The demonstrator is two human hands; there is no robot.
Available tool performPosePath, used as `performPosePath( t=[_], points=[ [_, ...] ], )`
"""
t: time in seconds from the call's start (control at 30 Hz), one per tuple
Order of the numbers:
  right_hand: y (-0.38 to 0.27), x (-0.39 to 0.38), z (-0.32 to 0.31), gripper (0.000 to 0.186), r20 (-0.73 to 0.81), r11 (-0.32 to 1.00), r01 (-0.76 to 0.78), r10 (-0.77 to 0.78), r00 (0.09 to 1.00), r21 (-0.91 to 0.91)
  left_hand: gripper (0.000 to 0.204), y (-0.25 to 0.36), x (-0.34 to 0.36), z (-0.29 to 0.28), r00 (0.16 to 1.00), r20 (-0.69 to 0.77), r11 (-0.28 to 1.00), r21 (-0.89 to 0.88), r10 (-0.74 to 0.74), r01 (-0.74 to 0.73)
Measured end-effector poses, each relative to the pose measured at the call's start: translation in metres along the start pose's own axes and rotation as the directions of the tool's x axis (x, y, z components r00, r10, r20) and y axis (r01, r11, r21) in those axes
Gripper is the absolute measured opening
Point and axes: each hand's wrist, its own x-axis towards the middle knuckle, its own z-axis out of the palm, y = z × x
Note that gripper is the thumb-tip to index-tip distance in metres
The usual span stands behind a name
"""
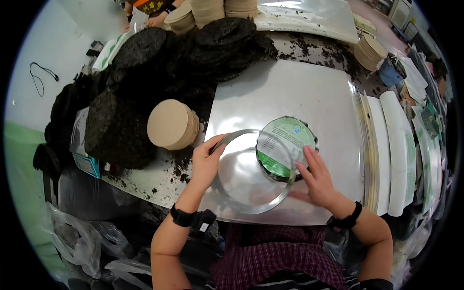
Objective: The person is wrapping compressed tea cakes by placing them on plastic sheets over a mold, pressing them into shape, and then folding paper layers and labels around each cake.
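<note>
A thin metal ring is tilted over the metal sheet, pinched at its left rim by my left hand. My right hand has its fingers apart at the ring's right rim, beside a round, flat, dark cake with a green and white label. Its fingertips are at the label's right edge; whether they press on it, I cannot tell. The ring overlaps the left part of this labelled cake. The thumb side of the right hand is blurred. Beneath all of this is the shiny metal sheet.
A stack of round tan boards is left of my left hand. Dark round cakes are heaped behind it, with a blue scale at left. Plastic-like sheets line the right side. Another person's hand shows at the far edge.
</note>
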Motion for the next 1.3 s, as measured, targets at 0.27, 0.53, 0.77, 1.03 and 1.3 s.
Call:
performPosePath(
  t=[0.27, 0.53, 0.77, 1.03, 1.3],
  points=[
    [0.100, -0.039, -0.039, 0.045, 0.143, 0.042, -0.563, 0.949, 0.280, 0.825, 0.029, 0.000, -0.008, 0.034, 0.965, 0.170, 0.978, -0.023, -0.199, 0.206],
    [0.154, -0.041, -0.110, 0.063, 0.637, -0.151, -0.673, 0.522, 0.568, 0.724, 0.015, -0.003, -0.013, 0.037, 0.966, 0.243, 0.862, 0.504, -0.091, -0.046],
    [0.161, 0.115, -0.126, 0.061, 0.492, 0.109, -0.645, 0.555, 0.671, 0.756, 0.025, -0.017, -0.069, -0.021, 0.602, 0.797, 0.623, 0.442, 0.059, -0.645],
    [0.052, -0.013, -0.063, 0.057, 0.675, 0.969, 0.181, -0.248, 0.695, 0.170, 0.015, -0.022, -0.034, -0.007, 0.571, 0.820, 0.642, 0.459, -0.040, -0.614],
    [-0.031, -0.072, -0.032, 0.020, 0.383, 0.959, 0.147, -0.233, 0.894, 0.241, 0.012, 0.079, 0.041, 0.036, 0.849, 0.452, 0.753, 0.449, 0.273, -0.481]
  ],
)
